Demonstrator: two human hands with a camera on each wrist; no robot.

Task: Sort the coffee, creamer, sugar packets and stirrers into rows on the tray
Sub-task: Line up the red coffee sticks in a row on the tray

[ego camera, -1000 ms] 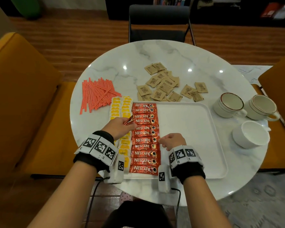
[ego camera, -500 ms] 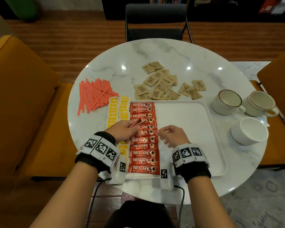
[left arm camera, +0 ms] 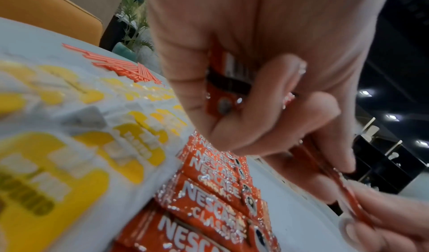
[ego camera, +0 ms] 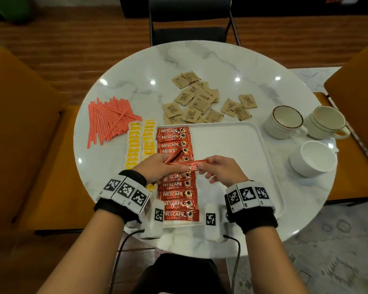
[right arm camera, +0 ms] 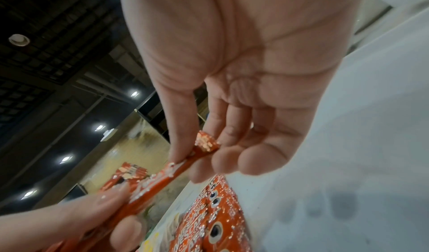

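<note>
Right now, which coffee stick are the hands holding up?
Find the white tray on the marble table, then its red Nescafe row. Above it, the left hand and right hand pinch one coffee stick by its ends; it alone is lifted.

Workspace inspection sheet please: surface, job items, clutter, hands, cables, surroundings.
Surface: round marble table, white tray at near edge.
Job's things: coffee sticks in a row on the tray; creamer packets in rows left of them; sugar packets and stirrers loose on the table.
Clutter: three cups.
Hands: left hand and right hand each pinch an end of one raised coffee stick; left also holds more sticks.
Cables: two cables hang off the near edge.
Surroundings: orange seats, black chair.
</note>
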